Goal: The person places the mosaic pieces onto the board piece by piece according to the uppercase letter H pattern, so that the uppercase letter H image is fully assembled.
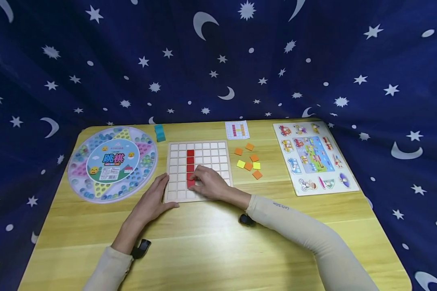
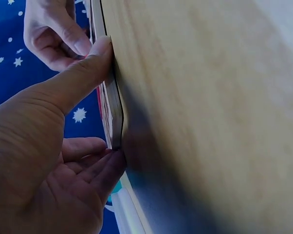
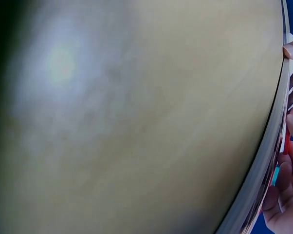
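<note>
A wooden grid board (image 1: 172,173) lies in the middle of the table, with a column of several red square tiles (image 1: 190,160) on it. My right hand (image 1: 209,184) is over the board and pinches a red tile (image 3: 286,141) at the column's lower end, its fingertips partly hiding it. At the board's near left corner is my left hand (image 1: 153,202). Its thumb lies against the front edge and its straight fingers touch the left side. The left wrist view shows this left hand (image 2: 54,141) close up against the board's edge (image 2: 115,112).
Right of the board lie several loose orange tiles (image 1: 257,174) and two yellow tiles (image 1: 256,165). Behind them is a pattern card (image 1: 237,130). A round Chinese checkers set (image 1: 113,159) and teal pieces (image 1: 160,133) are at left, a picture puzzle board (image 1: 315,157) at right.
</note>
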`<state>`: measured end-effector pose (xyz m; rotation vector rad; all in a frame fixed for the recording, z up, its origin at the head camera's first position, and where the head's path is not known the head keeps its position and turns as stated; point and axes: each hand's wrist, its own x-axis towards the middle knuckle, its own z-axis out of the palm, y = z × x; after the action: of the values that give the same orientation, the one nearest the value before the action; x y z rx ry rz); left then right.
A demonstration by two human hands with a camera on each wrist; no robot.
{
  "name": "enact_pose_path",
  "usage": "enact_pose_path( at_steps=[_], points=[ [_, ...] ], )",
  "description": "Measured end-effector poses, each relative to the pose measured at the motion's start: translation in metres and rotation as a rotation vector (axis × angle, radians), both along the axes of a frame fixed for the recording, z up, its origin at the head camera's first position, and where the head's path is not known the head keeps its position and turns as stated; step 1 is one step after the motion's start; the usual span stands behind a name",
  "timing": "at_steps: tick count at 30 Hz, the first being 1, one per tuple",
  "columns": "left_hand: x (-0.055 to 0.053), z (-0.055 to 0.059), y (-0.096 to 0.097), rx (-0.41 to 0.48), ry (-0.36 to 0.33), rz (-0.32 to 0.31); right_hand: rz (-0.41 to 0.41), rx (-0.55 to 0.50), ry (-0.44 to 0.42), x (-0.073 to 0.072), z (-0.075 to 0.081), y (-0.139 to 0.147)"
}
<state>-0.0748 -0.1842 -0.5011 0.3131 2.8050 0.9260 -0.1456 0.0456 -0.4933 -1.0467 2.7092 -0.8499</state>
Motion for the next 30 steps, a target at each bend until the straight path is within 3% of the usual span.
enact_pose_path(
  at_steps=[9,30],
  points=[
    [-0.0002,-0.0004,0.001,0.001,0.001,0.002,-0.002,-0.016,-0.023,0.0022,-0.0026,-0.0022],
    [0.0008,0.0009,0.0017,-0.003,0.01,0.001,-0.021,-0.015,0.013,0.0048,-0.001,-0.0025]
  ],
)
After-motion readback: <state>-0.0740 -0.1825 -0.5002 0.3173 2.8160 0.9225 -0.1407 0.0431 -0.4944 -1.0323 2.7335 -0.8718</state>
